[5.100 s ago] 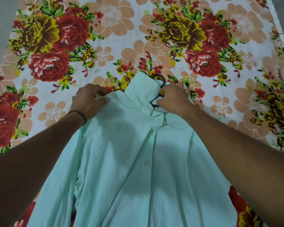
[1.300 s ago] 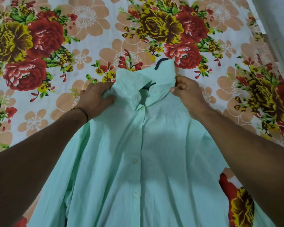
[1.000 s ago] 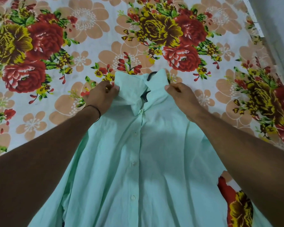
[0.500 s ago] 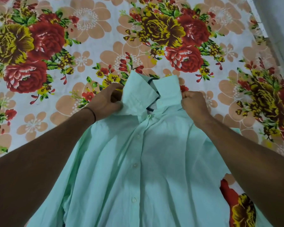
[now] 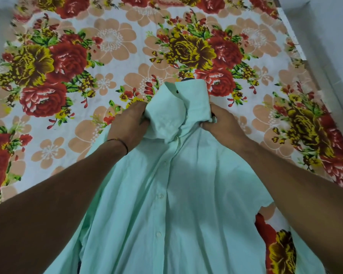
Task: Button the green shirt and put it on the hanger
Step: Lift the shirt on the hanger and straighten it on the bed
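Observation:
A pale green shirt (image 5: 178, 204) lies front up on the flowered bedsheet, its placket buttoned down the middle. Its collar (image 5: 178, 107) stands bunched up at the far end. My left hand (image 5: 130, 125) grips the collar's left side, fingers curled into the cloth. My right hand (image 5: 219, 123) grips the right side where collar meets shoulder. Of the dark hanger only a tiny bit of the hook (image 5: 189, 78) peeks above the collar; the remainder is hidden inside the shirt.
The flowered bedsheet (image 5: 111, 56) covers the bed all around the shirt. The bed's right edge (image 5: 305, 62) runs diagonally beside a grey floor at the upper right.
Both hands have closed in on the collar and bunched it together. The collar now covers the hanger hook that showed between its flaps earlier. The view has shifted slightly.

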